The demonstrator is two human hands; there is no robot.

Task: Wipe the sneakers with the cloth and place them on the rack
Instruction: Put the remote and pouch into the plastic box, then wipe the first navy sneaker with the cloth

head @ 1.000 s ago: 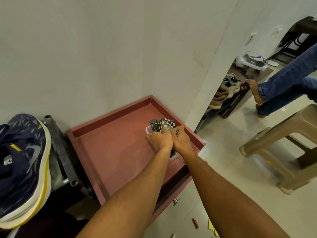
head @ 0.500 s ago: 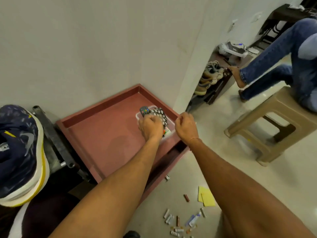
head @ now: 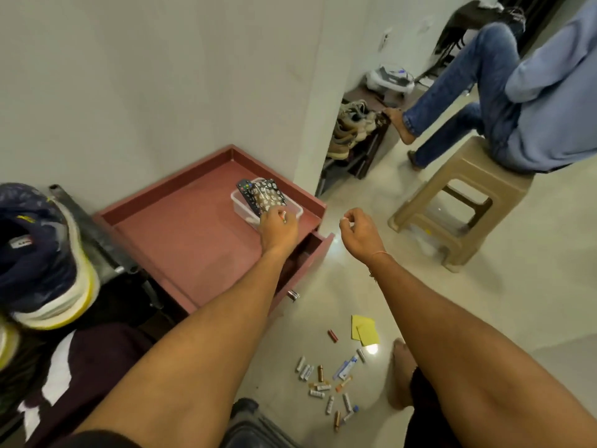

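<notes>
Hovering curled at the clear box, my left hand lies nearer than my right hand to the navy sneaker at far left; either hand's contents I cannot tell.

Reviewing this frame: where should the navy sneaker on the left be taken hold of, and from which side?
Probably across the midfoot of the navy sneaker, thumb on the upper and fingers round the thick white-and-yellow sole, coming in from its right. The sole edge faces the red tray side and is unobstructed; the collar is blurred.
</notes>
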